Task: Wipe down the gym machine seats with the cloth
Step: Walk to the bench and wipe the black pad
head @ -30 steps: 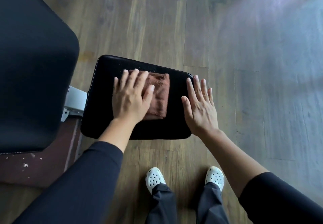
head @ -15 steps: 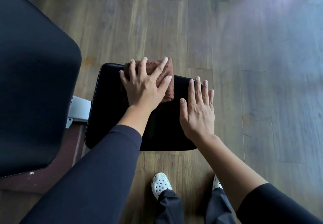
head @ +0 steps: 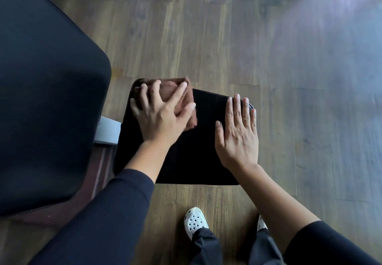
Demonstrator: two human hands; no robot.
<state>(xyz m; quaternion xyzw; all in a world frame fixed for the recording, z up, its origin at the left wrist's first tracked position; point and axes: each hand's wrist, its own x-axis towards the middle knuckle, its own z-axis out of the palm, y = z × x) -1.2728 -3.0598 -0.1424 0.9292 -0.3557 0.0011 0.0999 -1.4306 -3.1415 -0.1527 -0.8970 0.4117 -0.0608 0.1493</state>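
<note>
A person leans over a small black seat (head: 196, 145) and presses a folded brown cloth (head: 168, 88) onto it with the left hand (head: 161, 118). The fingers are spread and laid flat over the fabric, so the hand presses rather than grips. The cloth sits at the seat's far left corner, reaching the far edge, and part of it shows between the fingers and past the thumb. The hand is slightly blurred.

The right hand (head: 237, 136) lies palm down on the right side of the seat, fingers straight and close together, holding nothing. Its fingertips reach the far right corner. Bare black padding separates the two hands, and the right hand is apart from the cloth.

Both arms come in from the bottom of the frame in dark sleeves (head: 99, 223) pushed back above the wrists.

To the left a much larger black pad (head: 45, 99) fills that side of the view, nearer the camera than the seat. A white bracket (head: 107, 130) shows in the gap between the pad and the seat, touching the seat's left edge. Below the bracket runs a dark reddish strip (head: 99, 171), partly hidden by the pad.

The seat stands over a wood-plank floor (head: 206, 37), brown in the middle and washed pale toward the right. Beneath the seat's near edge, the person's white perforated clogs (head: 194, 221) and dark trousers (head: 206, 248) are visible, the right clog largely hidden behind the right forearm.
</note>
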